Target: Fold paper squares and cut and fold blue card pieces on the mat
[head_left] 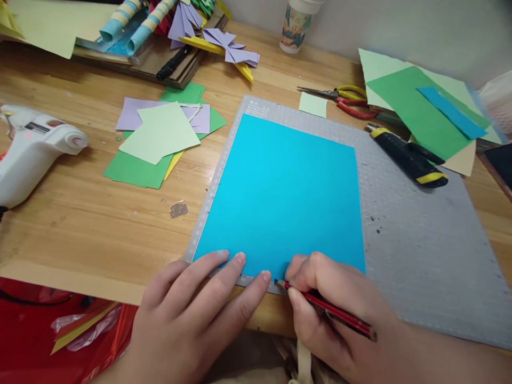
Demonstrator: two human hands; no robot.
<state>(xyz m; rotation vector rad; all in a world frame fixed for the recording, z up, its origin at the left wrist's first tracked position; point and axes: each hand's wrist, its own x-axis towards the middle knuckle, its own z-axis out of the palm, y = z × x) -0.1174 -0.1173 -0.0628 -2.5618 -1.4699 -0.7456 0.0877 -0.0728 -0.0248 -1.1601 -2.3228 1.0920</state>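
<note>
Blue paper sheet [296,197] flat on grey cutting mat [416,256], left edge along mat's printed scale; mat on wooden table [88,229]. Left hand [204,304] palm down, fingers spread, tips resting at sheet's near edge, nothing grasped. Right hand [336,298] grasping red-and-black pencil [340,316] between thumb and fingers, point at sheet's near edge, just beside nearest left fingertip. Right of sheet, on mat: black-and-yellow utility knife [402,154]. At mat's far edge: small pale green piece [313,105], pliers [326,94] just behind. Left of mat: overlapping green, lilac and pale green paper pieces [162,133]; farther left, white glue gun [24,160]. Far right: blue strip [452,113] atop green sheet [420,114]. At back: printed cup [296,29].
</note>
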